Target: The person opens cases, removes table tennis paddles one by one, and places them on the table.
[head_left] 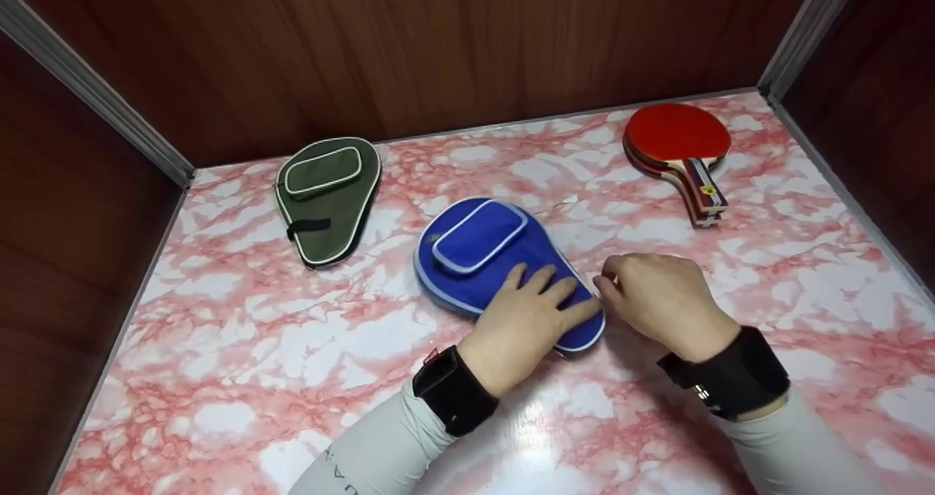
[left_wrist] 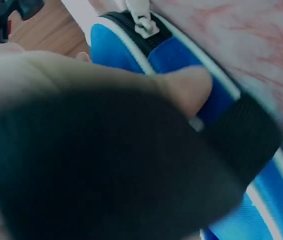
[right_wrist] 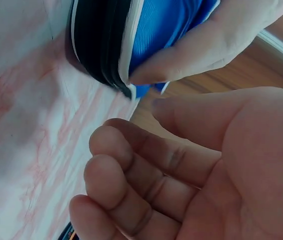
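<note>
A blue paddle-shaped zip case (head_left: 475, 236) with pale piping and a front pocket lies flat at the table's middle. My left hand (head_left: 522, 327) rests on its narrow end, fingers spread across the top. In the left wrist view the thumb (left_wrist: 189, 87) presses the case's side, near a black zipper with a metal pull (left_wrist: 145, 26). Just right of the narrow end is my right hand (head_left: 661, 298), its fingers loosely bent. The right wrist view shows its palm holding nothing, a small gap away from the case's black zipper band (right_wrist: 99, 40).
A green paddle-shaped case (head_left: 329, 214) with a black strap lies at the back left. Two stacked table tennis bats (head_left: 679, 133), the upper one red, lie at the back right. Brown wood-look panels (head_left: 453, 42) wall the pink-and-white marbled table (head_left: 241, 349).
</note>
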`<action>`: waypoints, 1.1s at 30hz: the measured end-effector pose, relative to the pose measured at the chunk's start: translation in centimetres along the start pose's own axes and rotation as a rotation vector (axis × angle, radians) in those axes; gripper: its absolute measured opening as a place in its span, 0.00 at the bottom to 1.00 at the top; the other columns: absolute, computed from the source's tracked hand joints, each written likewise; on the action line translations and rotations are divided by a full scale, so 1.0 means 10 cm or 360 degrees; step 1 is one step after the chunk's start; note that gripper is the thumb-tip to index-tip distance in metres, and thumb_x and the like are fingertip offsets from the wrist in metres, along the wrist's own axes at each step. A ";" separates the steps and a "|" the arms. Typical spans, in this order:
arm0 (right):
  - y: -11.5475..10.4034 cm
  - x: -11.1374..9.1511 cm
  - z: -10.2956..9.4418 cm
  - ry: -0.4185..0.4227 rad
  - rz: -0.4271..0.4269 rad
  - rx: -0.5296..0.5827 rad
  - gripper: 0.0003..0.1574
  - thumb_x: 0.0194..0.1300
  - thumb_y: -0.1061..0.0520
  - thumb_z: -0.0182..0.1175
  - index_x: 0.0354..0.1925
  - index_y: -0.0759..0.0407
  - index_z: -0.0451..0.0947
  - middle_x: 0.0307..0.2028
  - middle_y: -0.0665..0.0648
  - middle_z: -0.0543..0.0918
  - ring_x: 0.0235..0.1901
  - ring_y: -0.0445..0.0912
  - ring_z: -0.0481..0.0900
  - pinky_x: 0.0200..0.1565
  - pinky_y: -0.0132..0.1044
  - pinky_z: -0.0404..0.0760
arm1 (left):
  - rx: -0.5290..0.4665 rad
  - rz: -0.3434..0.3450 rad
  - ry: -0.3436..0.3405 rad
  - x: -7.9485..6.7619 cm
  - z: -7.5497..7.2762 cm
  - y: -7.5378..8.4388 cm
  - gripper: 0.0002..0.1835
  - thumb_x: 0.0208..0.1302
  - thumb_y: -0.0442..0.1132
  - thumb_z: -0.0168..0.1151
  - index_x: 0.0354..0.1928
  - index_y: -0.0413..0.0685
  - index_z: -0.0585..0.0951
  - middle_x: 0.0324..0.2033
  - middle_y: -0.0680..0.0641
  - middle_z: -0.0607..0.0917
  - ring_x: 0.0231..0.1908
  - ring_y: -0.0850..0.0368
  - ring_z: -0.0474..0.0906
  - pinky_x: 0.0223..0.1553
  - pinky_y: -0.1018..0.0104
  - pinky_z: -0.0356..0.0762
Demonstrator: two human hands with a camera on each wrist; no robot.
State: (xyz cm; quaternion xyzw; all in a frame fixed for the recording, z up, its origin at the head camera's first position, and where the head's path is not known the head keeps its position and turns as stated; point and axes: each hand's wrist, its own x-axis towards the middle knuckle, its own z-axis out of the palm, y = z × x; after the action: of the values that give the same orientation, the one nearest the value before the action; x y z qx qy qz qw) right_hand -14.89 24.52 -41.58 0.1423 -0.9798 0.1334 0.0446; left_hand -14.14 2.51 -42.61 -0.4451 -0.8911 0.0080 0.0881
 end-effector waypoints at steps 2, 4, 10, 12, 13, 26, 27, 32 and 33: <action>0.00 0.00 0.00 -0.0005 -0.0003 0.0005 0.10 0.76 0.53 0.66 0.38 0.57 0.88 0.27 0.55 0.86 0.30 0.58 0.87 0.31 0.61 0.81 | 0.0002 0.0028 -0.0011 -0.01 0.02 -0.03 0.29 0.75 0.39 0.68 0.74 0.71 0.81 0.70 0.52 0.82 0.74 0.44 0.73 0.72 0.39 0.72; 0.00 -0.01 0.00 -0.0006 -0.0007 0.0011 0.10 0.76 0.54 0.66 0.39 0.57 0.88 0.28 0.56 0.87 0.31 0.59 0.88 0.31 0.62 0.81 | -0.0010 0.0040 -0.0012 -0.03 0.03 -0.08 0.28 0.74 0.39 0.69 0.73 0.71 0.82 0.70 0.52 0.82 0.75 0.43 0.72 0.71 0.38 0.72; 0.00 0.00 0.01 0.0012 -0.0015 0.0017 0.10 0.75 0.53 0.66 0.37 0.56 0.89 0.28 0.57 0.87 0.32 0.61 0.89 0.31 0.63 0.80 | 0.0017 -0.0125 0.0142 -0.07 0.06 -0.17 0.13 0.76 0.40 0.68 0.58 0.57 0.87 0.55 0.49 0.86 0.60 0.46 0.81 0.53 0.51 0.84; 0.00 0.00 0.01 0.0013 -0.0022 0.0019 0.10 0.75 0.53 0.66 0.36 0.55 0.88 0.27 0.56 0.87 0.32 0.61 0.88 0.31 0.63 0.80 | 0.0062 -0.0244 0.0211 -0.06 0.06 -0.15 0.10 0.74 0.41 0.70 0.54 0.52 0.87 0.49 0.46 0.85 0.52 0.46 0.82 0.44 0.54 0.87; 0.00 0.00 0.01 0.0013 -0.0024 0.0021 0.10 0.75 0.53 0.66 0.35 0.55 0.88 0.26 0.55 0.86 0.32 0.61 0.88 0.32 0.64 0.80 | 0.0095 -0.0307 0.0235 -0.05 0.07 -0.14 0.10 0.74 0.43 0.71 0.52 0.51 0.87 0.47 0.45 0.84 0.50 0.46 0.83 0.39 0.55 0.87; -0.06 -0.01 0.02 0.0013 -0.0048 0.0022 0.13 0.74 0.54 0.67 0.30 0.53 0.85 0.23 0.53 0.82 0.30 0.60 0.86 0.31 0.63 0.80 | 0.0535 -0.0800 0.0406 0.16 0.24 -0.07 0.05 0.72 0.40 0.66 0.39 0.49 0.81 0.37 0.45 0.78 0.32 0.54 0.79 0.23 0.64 0.81; -0.06 -0.01 0.03 0.0011 -0.0048 0.0017 0.13 0.74 0.54 0.67 0.29 0.53 0.84 0.23 0.53 0.82 0.30 0.60 0.86 0.31 0.63 0.80 | 0.0541 -0.0795 0.0416 0.17 0.24 -0.08 0.03 0.72 0.38 0.64 0.38 0.49 0.81 0.36 0.45 0.78 0.32 0.54 0.79 0.23 0.64 0.81; -0.06 -0.03 0.05 0.0012 -0.0061 0.0017 0.13 0.74 0.54 0.67 0.30 0.54 0.85 0.23 0.52 0.83 0.29 0.60 0.86 0.30 0.62 0.81 | 0.0517 -0.0781 0.0452 0.21 0.24 -0.10 0.02 0.69 0.37 0.65 0.36 0.48 0.82 0.35 0.45 0.79 0.31 0.54 0.80 0.23 0.62 0.82; -0.06 -0.03 0.05 0.0017 -0.0067 0.0019 0.13 0.74 0.54 0.67 0.30 0.54 0.85 0.23 0.52 0.83 0.29 0.60 0.86 0.30 0.62 0.81 | 0.0517 -0.0783 0.0460 0.22 0.25 -0.11 0.03 0.68 0.38 0.67 0.36 0.48 0.83 0.35 0.45 0.79 0.30 0.54 0.80 0.23 0.62 0.82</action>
State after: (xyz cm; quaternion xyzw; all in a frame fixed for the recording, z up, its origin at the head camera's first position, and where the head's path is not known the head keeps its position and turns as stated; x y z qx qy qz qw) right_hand -14.43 23.93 -41.95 0.1623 -0.9755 0.1391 0.0518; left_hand -16.67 3.74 -44.62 -0.1933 -0.9372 0.0655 0.2828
